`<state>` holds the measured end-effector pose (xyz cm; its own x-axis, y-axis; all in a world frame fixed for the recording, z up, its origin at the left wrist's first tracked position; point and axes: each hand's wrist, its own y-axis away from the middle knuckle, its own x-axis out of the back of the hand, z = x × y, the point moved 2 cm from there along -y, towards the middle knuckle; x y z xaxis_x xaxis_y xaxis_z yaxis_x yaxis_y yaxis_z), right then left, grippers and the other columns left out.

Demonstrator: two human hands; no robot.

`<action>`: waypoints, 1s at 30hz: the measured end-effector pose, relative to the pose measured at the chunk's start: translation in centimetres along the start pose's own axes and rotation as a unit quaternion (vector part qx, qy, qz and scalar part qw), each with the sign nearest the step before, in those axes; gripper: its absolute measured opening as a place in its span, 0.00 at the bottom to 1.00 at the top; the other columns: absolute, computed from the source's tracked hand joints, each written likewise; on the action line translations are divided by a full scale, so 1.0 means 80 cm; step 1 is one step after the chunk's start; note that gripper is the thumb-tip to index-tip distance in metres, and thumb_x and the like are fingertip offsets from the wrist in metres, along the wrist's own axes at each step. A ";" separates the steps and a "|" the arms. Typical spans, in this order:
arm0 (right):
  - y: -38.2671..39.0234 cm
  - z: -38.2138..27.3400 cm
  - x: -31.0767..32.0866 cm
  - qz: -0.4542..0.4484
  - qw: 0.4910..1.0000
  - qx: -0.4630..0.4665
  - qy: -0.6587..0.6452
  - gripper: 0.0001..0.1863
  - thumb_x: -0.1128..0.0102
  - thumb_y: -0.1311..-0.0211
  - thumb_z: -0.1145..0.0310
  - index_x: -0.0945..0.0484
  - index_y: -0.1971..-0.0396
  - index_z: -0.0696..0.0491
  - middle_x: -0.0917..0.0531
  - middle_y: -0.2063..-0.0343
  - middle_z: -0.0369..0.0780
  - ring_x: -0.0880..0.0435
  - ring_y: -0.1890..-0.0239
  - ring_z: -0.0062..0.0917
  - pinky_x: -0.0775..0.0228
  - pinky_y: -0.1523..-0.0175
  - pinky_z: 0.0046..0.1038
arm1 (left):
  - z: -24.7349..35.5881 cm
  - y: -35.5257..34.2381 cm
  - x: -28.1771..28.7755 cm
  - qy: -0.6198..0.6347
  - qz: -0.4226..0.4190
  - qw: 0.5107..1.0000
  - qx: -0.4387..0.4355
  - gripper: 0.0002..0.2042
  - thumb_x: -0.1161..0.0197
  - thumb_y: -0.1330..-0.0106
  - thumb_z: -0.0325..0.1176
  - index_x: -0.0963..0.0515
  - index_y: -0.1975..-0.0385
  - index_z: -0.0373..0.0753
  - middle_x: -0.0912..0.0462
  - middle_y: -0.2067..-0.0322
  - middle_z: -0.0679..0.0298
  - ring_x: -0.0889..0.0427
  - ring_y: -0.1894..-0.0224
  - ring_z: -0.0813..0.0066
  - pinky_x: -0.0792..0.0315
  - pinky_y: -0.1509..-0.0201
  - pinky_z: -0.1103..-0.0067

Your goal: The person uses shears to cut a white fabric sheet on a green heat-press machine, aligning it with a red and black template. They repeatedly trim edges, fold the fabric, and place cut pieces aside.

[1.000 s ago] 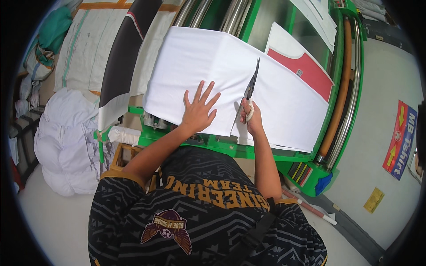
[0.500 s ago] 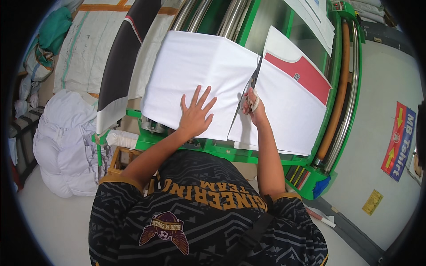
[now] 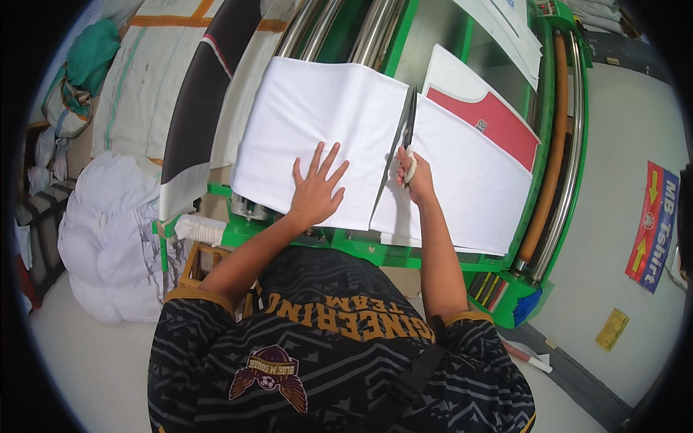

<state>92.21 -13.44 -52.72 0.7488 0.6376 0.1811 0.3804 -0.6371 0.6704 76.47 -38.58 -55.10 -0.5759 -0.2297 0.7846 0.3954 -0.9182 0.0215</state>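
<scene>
My left hand (image 3: 315,189) lies with fingers spread on the left piece of white fabric (image 3: 303,105). My right hand (image 3: 413,177) grips black scissors (image 3: 411,115) by their cream-wrapped handles, blades pointing away from me over a long split in the fabric. The right piece of white fabric (image 3: 462,191) lies beside the split, partly over a white sheet with a red printed band (image 3: 480,119). Both pieces rest on a green machine (image 3: 372,249) with steel rollers.
Steel rollers (image 3: 372,29) show beyond the fabric. At left are a hanging black-and-white printed cloth (image 3: 195,130), woven sacks (image 3: 126,79) and a white bundle (image 3: 108,245). A wooden roller (image 3: 548,166) runs along the right side. A coloured sign (image 3: 650,224) is on the pale surface at far right.
The split has lengthened to the fabric's far edge, parting it in two. The scissors moved forward and now point more upright. My left hand stays spread, shifted slightly.
</scene>
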 end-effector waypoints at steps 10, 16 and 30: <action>0.101 0.088 0.066 0.256 0.934 0.037 0.245 0.38 0.28 0.30 0.33 0.17 0.50 0.59 0.12 0.70 0.47 0.11 0.67 0.40 0.20 0.60 0.40 | 0.007 0.003 -0.003 -0.021 0.008 1.000 -0.002 0.32 0.35 0.26 0.44 0.26 0.21 0.52 0.56 0.10 0.63 0.63 0.09 0.52 0.57 0.20 0.28; 0.173 0.109 0.089 0.317 0.848 -0.074 0.419 0.41 0.24 0.35 0.35 0.20 0.43 0.60 0.09 0.51 0.57 0.10 0.45 0.57 0.19 0.41 0.55 | 0.007 0.007 -0.007 -0.036 0.010 0.999 0.003 0.31 0.35 0.25 0.44 0.26 0.21 0.52 0.57 0.10 0.63 0.63 0.09 0.53 0.57 0.20 0.29; 0.159 0.102 -0.054 0.157 0.872 0.098 0.454 0.25 0.18 0.39 0.50 0.12 0.61 0.60 0.09 0.67 0.49 0.08 0.61 0.47 0.18 0.54 0.45 | 0.010 0.007 -0.007 -0.022 -0.004 1.000 0.003 0.31 0.35 0.24 0.43 0.27 0.21 0.51 0.58 0.10 0.61 0.65 0.09 0.50 0.58 0.19 0.29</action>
<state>98.27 -27.84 -50.87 0.1286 0.4418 0.8878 0.3870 -0.8467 0.3652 77.59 -38.71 -55.00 -0.5469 -0.2077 0.8110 0.3955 -0.9179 0.0317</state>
